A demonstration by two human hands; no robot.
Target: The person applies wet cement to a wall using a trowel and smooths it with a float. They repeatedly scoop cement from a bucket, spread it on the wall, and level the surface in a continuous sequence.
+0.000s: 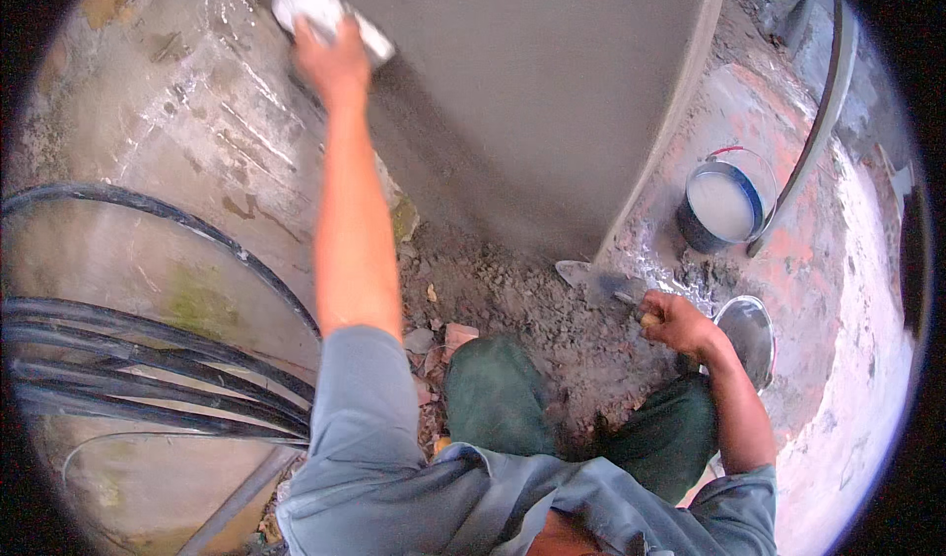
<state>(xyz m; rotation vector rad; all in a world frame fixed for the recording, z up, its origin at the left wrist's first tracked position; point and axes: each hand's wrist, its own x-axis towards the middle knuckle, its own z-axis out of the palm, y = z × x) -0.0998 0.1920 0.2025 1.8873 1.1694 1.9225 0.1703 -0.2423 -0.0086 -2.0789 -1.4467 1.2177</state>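
Stretched far ahead, my left hand [335, 61] grips a whitish plastering float [313, 2], which lies against the left edge of the smooth grey plastered surface [552, 83]. The float's handle is hidden by my fingers. Low on the right, my right hand [678, 322] is closed round the handle of a pointing trowel [616, 285]. Its blade reaches left to the bottom corner of the plastered surface, just above the rubble. Whether the blade touches the plaster I cannot tell.
A dark bucket [695, 223] of cloudy water with a red-gripped handle stands at right. Behind my right wrist is another bucket [751, 334] with grey contents. Thick black cables [168, 344] cross the left side. Loose soil and broken brick [459, 337] lie around my knees.
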